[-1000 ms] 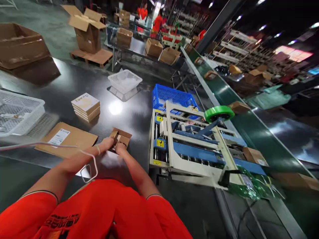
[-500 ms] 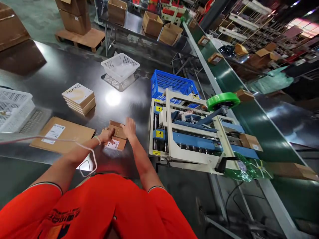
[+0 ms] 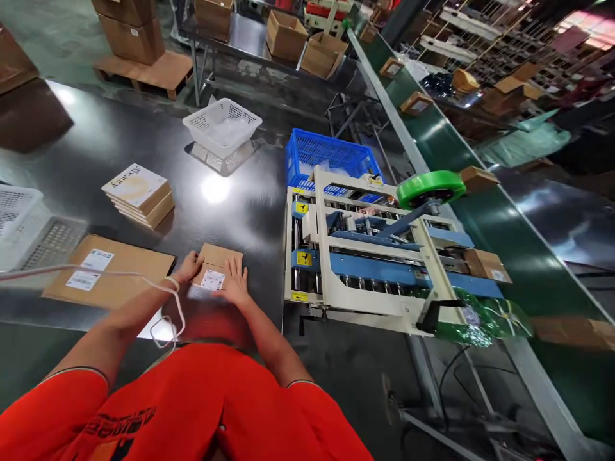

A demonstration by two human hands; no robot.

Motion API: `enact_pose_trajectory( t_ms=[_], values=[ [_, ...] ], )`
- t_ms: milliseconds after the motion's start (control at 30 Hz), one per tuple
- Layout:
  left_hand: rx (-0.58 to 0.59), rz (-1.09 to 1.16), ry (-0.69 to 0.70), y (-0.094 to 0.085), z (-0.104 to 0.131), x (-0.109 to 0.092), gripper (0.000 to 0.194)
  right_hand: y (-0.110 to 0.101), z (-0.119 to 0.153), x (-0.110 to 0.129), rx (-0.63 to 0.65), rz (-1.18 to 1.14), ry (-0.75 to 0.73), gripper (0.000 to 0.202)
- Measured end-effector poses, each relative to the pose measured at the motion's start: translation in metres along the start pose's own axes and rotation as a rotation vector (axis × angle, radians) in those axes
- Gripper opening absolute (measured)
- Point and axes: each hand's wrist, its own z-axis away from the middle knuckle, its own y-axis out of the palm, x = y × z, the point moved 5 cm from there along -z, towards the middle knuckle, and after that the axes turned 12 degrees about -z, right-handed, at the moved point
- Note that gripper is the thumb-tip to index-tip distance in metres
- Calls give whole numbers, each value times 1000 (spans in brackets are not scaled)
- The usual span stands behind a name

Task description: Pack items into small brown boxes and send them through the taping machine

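Note:
A small brown carton [image 3: 211, 259] with a white label lies on the dark shiny table [image 3: 250, 221], its top flaps folded flat. My left hand [image 3: 189, 266] grips the carton's left edge, fingers bent around its corner. Across the right part of the top rests my right hand [image 3: 234, 282], fingers spread and partly over the label. Left of my hands is a flat brown cardboard piece [image 3: 134, 266] with white labels. Behind it stands a stack of white-topped boxes [image 3: 139, 192].
A taping machine [image 3: 365, 256] with rollers stands at the right, beside a blue crate [image 3: 331, 157]. White baskets [image 3: 221, 128] sit at the back and far left. A pink-white cord [image 3: 120, 274] crosses near my left forearm. A green conveyor [image 3: 485, 218] carries cartons.
The carton's open flaps have been folded down, and its top now looks flat. My left hand has moved to its left edge, and my right hand has come down onto its top.

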Motion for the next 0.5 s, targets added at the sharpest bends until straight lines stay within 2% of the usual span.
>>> enact_pose_trajectory(
  t_ms=[100,200,267,367,433,500],
  values=[
    [-33,-15,-86,12,3,-13,9,-4,-6,-26,-100,-85,-24,123],
    [-70,-22,-155,30,-4,-43,14,-15,10,-84,-410,-184,100,96],
    [-85,-13,-181,43,-18,-74,18,-15,34,-130,-597,-189,240,68],
    [-95,20,-181,61,-48,-132,27,3,66,-182,-668,-101,355,47],
    [-97,49,-159,74,-68,-173,32,19,76,-200,-688,-22,324,44],
    [-95,78,-126,91,-87,-212,34,34,78,-207,-735,39,265,44]
  ],
)
